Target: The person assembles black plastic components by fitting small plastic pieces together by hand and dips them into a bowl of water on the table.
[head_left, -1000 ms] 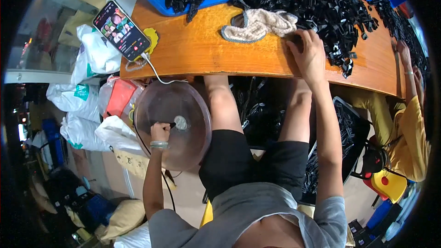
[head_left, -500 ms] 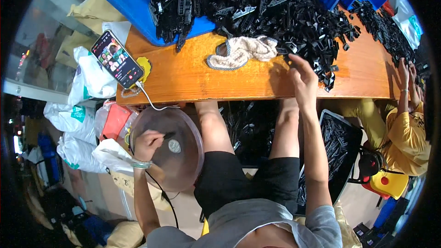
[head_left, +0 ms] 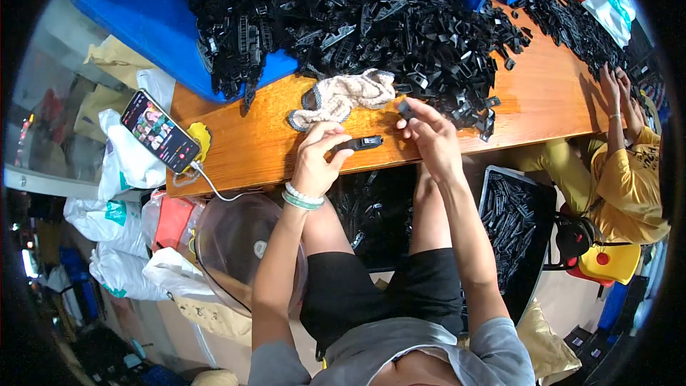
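Above the front edge of the wooden table (head_left: pixel 532 111), my left hand (head_left: pixel 314 164) pinches a long black plastic piece (head_left: pixel 367 143) that points to the right. My right hand (head_left: pixel 436 144) holds a small dark plastic part (head_left: pixel 406 109) between thumb and fingers, a short way from the long piece; the two do not touch. Just beyond my hands lies a crumpled cream cloth (head_left: pixel 346 96) with a grey edge. Behind it spreads a heap of black plastic parts (head_left: pixel 421 36), partly in a tipped blue bin (head_left: pixel 136 7).
A phone (head_left: pixel 161 132) with a white cable leans at the table's left end. Below stand a clear plastic tub (head_left: pixel 236 243) and a black tray (head_left: pixel 547 229) of black parts. White bags (head_left: pixel 121 268) lie at left. A person in yellow (head_left: pixel 629 196) works at right.
My left hand has come up from over the tub to the table edge with the long black piece. My right hand has drawn back from the heap with the small dark part.
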